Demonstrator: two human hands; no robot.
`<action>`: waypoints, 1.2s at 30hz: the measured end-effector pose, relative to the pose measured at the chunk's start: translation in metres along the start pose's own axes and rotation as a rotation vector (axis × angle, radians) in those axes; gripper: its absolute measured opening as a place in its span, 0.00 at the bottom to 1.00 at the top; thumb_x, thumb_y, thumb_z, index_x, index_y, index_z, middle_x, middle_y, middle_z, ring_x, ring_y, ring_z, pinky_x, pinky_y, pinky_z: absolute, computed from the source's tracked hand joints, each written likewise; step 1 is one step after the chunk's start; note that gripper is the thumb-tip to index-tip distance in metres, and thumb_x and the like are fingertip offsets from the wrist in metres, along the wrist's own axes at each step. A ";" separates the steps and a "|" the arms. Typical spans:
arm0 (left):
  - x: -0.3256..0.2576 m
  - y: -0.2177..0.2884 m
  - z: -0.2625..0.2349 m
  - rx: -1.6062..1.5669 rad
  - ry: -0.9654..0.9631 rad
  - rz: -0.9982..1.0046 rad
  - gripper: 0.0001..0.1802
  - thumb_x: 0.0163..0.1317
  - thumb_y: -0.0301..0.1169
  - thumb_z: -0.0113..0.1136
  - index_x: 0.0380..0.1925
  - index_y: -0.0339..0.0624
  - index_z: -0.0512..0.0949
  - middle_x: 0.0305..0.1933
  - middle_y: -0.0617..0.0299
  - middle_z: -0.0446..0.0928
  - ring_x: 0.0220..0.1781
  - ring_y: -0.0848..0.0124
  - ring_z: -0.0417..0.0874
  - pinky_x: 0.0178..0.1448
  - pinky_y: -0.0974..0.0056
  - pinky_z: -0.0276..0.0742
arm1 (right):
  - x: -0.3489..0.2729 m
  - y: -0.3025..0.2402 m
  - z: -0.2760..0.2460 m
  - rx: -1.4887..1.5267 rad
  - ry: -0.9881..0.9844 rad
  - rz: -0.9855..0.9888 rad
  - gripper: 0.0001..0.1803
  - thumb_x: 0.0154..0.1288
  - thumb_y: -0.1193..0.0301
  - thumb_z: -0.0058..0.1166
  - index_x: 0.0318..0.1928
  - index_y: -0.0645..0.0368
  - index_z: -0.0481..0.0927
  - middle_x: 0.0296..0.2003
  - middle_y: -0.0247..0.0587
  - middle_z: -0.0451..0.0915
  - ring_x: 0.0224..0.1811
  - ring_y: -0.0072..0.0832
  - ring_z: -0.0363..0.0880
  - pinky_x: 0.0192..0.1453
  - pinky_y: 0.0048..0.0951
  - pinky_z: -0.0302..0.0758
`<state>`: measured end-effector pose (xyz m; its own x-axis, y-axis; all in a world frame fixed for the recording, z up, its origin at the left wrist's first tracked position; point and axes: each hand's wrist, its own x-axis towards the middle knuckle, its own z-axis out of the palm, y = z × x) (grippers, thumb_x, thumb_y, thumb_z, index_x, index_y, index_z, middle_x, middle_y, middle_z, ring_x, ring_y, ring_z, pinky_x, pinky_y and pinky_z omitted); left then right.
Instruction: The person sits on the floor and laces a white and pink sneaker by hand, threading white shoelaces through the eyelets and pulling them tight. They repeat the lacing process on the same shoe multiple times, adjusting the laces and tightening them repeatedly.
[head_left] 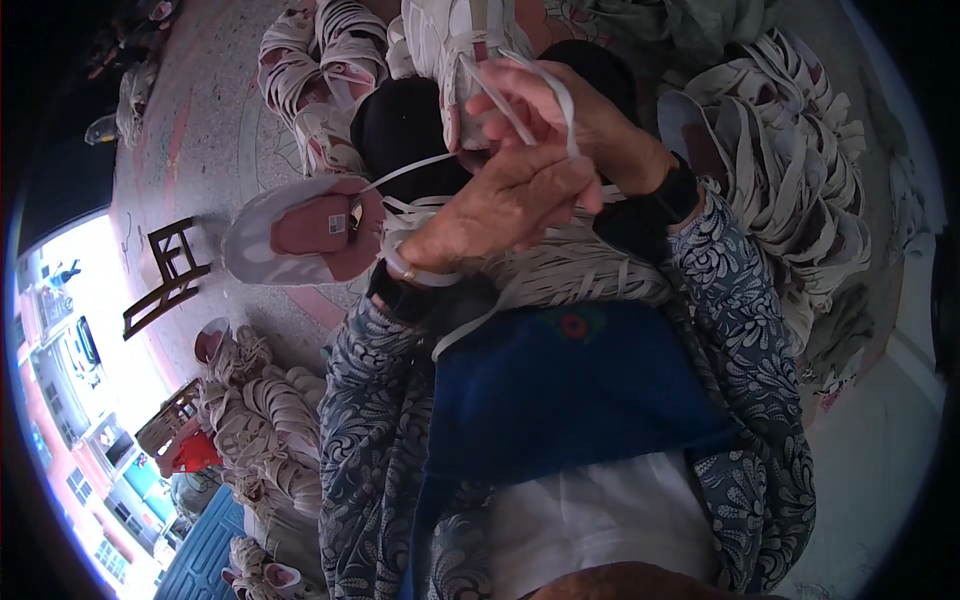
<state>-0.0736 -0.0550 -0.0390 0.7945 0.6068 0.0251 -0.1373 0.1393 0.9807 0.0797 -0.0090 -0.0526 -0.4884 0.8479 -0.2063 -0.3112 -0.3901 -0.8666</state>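
A pale shoe upper (420, 45) with white lacing rests between my knees at the top of the view. My left hand (490, 200) is closed, its fingers pressed together on a white shoelace (571, 112). Just above and to the right, my right hand (565, 100) has its fingers curled around the lace, which runs up to the upper. Both hands nearly touch. A bundle of white laces (585, 275) lies across my lap. Beside my left wrist sits another pale shoe upper (250, 235) with a pink lining, a lace stretching from near it toward my hands.
Stacked shoe uppers (790, 170) stand at the right, with more piles at the upper left (325, 70) and lower left (265, 420). A small dark wooden stool or frame (170, 275) is on the speckled floor at left. A blue cloth (570, 400) covers my lap.
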 end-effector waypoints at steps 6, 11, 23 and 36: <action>-0.040 0.014 -0.018 -0.138 0.265 -0.321 0.21 0.71 0.42 0.46 0.42 0.34 0.77 0.35 0.54 0.75 0.32 0.72 0.71 0.35 0.66 0.71 | 0.020 0.011 -0.029 -0.138 -0.067 0.165 0.18 0.64 0.66 0.55 0.50 0.64 0.76 0.21 0.25 0.70 0.16 0.12 0.63 0.19 0.15 0.63; -0.084 0.002 -0.052 -0.286 0.731 0.155 0.20 0.71 0.39 0.42 0.22 0.39 0.70 0.52 0.47 0.75 0.56 0.57 0.74 0.63 0.55 0.66 | 0.009 -0.005 -0.079 -0.038 0.177 0.118 0.12 0.70 0.70 0.48 0.50 0.62 0.75 0.28 0.26 0.71 0.29 0.14 0.69 0.36 0.21 0.72; -0.242 0.051 -0.108 -0.302 1.446 0.813 0.16 0.68 0.44 0.48 0.25 0.51 0.77 0.48 0.67 0.78 0.59 0.61 0.73 0.63 0.45 0.61 | 0.024 -0.013 -0.191 -0.118 0.431 0.144 0.12 0.69 0.61 0.53 0.31 0.53 0.72 0.17 0.23 0.58 0.16 0.13 0.55 0.22 0.19 0.58; -0.410 0.042 -0.082 -0.117 2.245 0.932 0.17 0.63 0.43 0.54 0.50 0.52 0.73 0.53 0.66 0.71 0.55 0.64 0.68 0.61 0.47 0.61 | 0.020 0.000 -0.236 -0.034 0.416 0.000 0.15 0.66 0.59 0.57 0.27 0.51 0.69 0.19 0.24 0.55 0.19 0.15 0.55 0.25 0.20 0.61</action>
<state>-0.4535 -0.2333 -0.0235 -0.9979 0.0598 0.0259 -0.0118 -0.5577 0.8299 0.2619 0.0925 -0.1641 -0.1151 0.9232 -0.3666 -0.2810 -0.3842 -0.8794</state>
